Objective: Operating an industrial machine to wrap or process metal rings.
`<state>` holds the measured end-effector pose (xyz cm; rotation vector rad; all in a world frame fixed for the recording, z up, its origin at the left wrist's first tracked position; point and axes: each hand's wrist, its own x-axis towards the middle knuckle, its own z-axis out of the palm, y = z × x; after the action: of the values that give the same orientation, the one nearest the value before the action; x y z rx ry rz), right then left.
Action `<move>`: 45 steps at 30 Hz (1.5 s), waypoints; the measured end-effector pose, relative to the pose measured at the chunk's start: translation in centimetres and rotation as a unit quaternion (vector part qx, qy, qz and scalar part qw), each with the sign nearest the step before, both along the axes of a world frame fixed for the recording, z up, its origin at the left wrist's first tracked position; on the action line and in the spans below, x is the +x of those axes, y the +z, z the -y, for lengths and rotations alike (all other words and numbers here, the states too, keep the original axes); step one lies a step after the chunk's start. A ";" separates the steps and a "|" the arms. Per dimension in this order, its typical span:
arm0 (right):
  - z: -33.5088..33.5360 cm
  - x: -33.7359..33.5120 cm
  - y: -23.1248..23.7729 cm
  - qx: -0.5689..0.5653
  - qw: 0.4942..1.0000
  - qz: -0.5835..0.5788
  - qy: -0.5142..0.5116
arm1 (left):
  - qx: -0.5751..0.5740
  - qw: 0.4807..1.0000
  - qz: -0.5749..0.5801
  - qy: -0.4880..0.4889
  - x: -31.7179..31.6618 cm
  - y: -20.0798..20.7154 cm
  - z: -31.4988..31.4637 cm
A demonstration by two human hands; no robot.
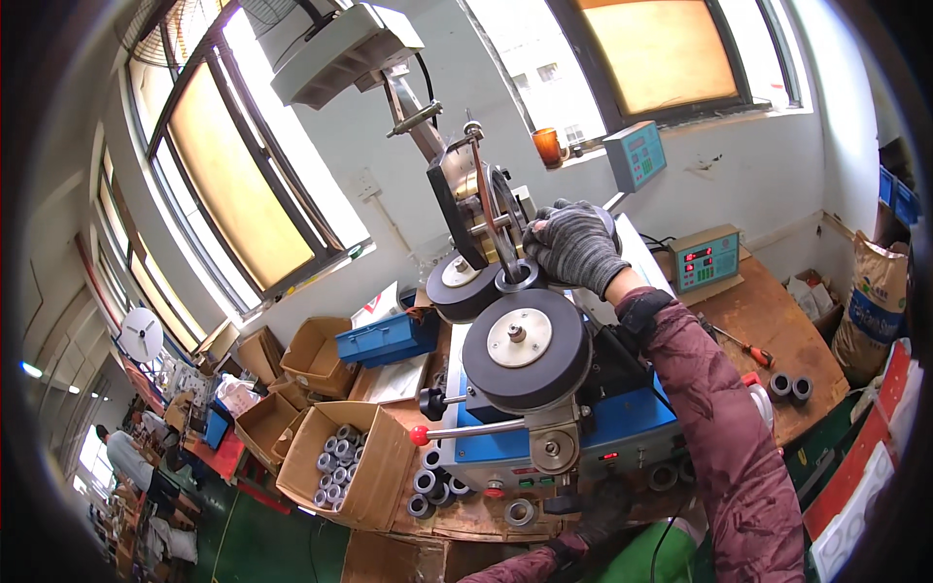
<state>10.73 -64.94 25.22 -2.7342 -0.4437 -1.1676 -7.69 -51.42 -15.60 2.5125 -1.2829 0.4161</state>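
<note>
My right hand (575, 245), in a grey knit glove, reaches to the upper part of a toroidal coil winding machine. Its fingers are curled in beside the upright metal ring (507, 228); what they grip, if anything, is hidden. Just left of the fingers, a dark ring core (518, 279) sits among the black rollers, with the metal ring passing through it. Nearest me is a large black roller (486, 361) with a pale metal hub. Low down in front of the machine, my left hand (604, 513) is dark and blurred, so its fingers cannot be made out.
A cardboard box (381, 476) of grey rings stands left of the machine, with loose rings (424, 482) beside it. A red-knobbed lever (420, 435) sticks out leftward. On the right are a control box (706, 260), a screwdriver (758, 354) and two rings (789, 389). A blue bin (389, 340) lies behind.
</note>
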 end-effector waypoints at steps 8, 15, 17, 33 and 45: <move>0.0 0.2 0.2 0.010 1.000 0.003 0.015 | -0.004 1.000 0.005 0.002 0.4 -0.6 -0.2; 0.2 0.2 0.1 0.003 1.000 -0.008 -0.002 | -0.042 0.998 0.031 -0.021 0.5 -1.1 -0.2; 0.1 0.1 0.1 0.005 1.000 -0.016 0.001 | -0.048 0.998 0.021 -0.019 0.4 -1.1 -0.2; 3.2 -1.1 -0.1 0.305 0.916 -0.073 0.252 | 0.107 0.993 -0.009 -0.043 -0.1 2.3 0.0; 1.9 -35.8 -24.3 0.283 0.781 -0.503 0.240 | -0.059 0.967 -0.179 -0.173 -11.6 14.0 -4.9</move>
<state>-25.02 -66.84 0.95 -2.0745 -0.4615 0.3129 -19.26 -46.57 -1.56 2.0822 -1.4545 -0.0401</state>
